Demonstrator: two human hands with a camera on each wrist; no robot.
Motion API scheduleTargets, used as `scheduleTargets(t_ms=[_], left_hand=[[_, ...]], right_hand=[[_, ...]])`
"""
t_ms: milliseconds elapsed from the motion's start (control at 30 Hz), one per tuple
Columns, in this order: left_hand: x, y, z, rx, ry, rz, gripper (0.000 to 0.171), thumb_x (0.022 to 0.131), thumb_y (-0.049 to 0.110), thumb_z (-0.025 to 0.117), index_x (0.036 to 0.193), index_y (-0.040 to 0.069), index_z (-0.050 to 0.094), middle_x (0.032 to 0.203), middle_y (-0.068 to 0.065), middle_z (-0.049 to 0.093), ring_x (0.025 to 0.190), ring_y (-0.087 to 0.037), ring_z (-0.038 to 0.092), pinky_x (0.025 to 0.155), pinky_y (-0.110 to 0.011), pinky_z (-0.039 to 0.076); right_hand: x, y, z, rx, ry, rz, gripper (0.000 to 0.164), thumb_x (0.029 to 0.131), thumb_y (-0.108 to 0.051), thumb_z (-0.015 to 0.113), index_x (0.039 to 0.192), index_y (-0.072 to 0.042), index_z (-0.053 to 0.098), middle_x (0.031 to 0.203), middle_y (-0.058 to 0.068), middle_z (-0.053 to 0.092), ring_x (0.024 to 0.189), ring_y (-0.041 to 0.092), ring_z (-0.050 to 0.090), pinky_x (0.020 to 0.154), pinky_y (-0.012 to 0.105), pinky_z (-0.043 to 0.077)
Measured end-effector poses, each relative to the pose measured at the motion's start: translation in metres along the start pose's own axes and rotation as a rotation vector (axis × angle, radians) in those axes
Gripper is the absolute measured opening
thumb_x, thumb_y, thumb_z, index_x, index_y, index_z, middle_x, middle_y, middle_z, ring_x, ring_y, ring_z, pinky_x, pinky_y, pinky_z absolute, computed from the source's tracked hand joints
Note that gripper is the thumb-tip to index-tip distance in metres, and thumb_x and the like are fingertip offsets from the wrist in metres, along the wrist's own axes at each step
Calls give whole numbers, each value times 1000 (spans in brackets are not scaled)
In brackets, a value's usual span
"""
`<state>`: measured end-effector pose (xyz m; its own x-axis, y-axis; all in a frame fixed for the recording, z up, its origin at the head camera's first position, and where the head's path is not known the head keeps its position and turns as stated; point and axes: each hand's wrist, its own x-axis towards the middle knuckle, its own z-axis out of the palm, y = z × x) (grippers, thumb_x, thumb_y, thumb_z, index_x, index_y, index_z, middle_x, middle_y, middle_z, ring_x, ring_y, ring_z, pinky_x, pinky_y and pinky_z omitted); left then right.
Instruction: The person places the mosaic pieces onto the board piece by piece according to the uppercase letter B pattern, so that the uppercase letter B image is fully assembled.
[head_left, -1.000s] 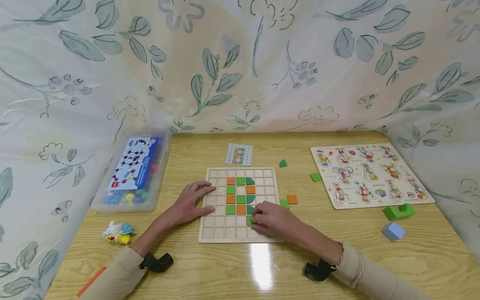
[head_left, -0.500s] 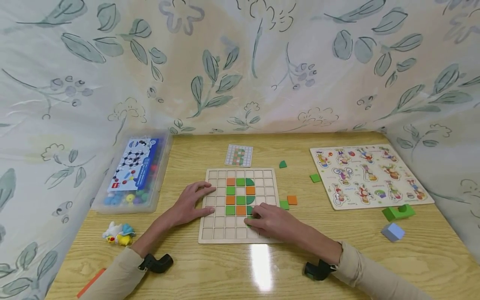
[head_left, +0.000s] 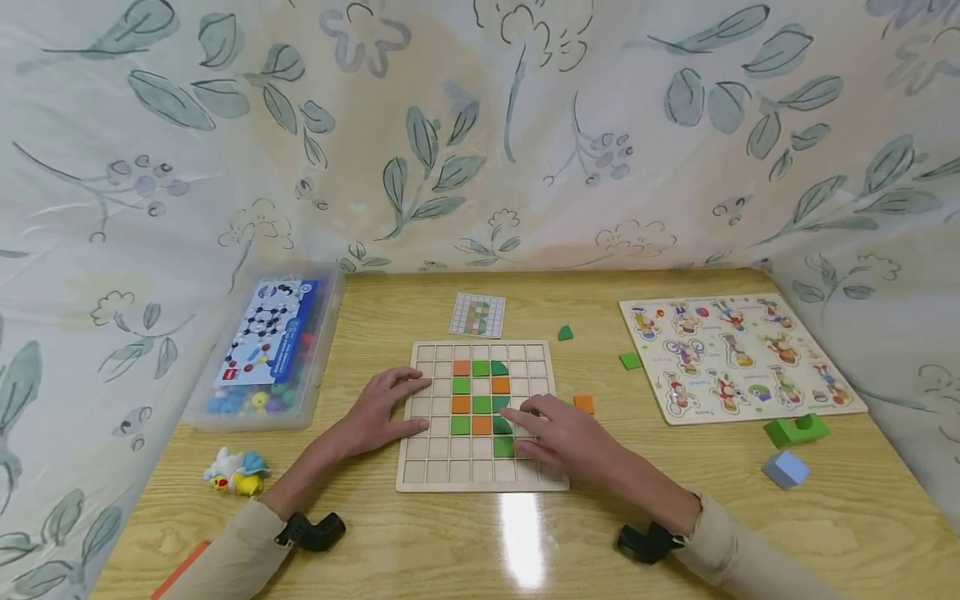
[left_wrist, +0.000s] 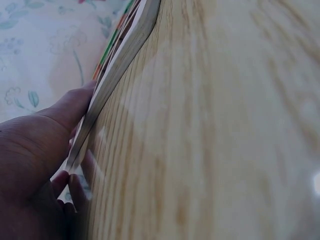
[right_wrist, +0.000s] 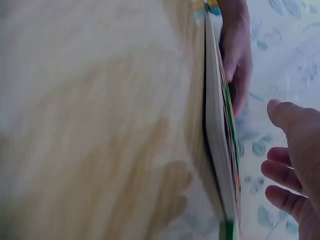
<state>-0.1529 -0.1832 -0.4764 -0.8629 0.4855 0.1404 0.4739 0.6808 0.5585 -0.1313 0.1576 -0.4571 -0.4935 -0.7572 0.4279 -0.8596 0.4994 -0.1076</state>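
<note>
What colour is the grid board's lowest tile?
The square tile is light green, clearest in the head view.

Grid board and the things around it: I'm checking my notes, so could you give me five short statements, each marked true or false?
1. The left hand touches the grid board. True.
2. The pattern card lies beyond the grid board's far edge. True.
3. The right hand pinches a tile. False: the right wrist view shows it holding nothing.
4. The loose orange tile lies left of the grid board. False: it lies to the right.
5. The blue block stands on the picture puzzle. False: it is on the table.
</note>
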Motion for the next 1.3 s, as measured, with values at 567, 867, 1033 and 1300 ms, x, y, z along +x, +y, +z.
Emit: scheduleTargets(t_ms=[567,867,1033,1300], left_hand=[[0,-1,-1,-9,-8,-9,62,85,34,73,140,13,53,142,-12,46,134,-37,37,105,-61,30],[0,-2,0,-3,-17,-15,61,86,34,72,141,15,52,143,-11,45,135,-36,37,105,-60,29],[0,-1,-1,-10,-4,-4,62,85,34,73,140,14,53,142,-12,46,134,-37,37,104,-61,30],[0,-1,0,-2,-13,-12,62,86,34,72,141,13,53,143,-12,46,134,-37,36,105,-61,29]], right_hand=[[-32,29,-8,82,26,195,44,86,-23,73,128,-14,64,110,-2,61,93,6,54,75,25,50],[-29,30,-16,85,1,266,46,88,-25,72,131,-15,61,114,-1,61,94,9,57,77,28,51],[-23,39,-27,76,-12,362,51,88,-28,72,135,-15,57,116,1,61,98,14,59,79,33,53],[-15,68,-42,287,-74,527,64,92,-34,67,146,-12,41,131,13,55,115,30,54,88,48,50]])
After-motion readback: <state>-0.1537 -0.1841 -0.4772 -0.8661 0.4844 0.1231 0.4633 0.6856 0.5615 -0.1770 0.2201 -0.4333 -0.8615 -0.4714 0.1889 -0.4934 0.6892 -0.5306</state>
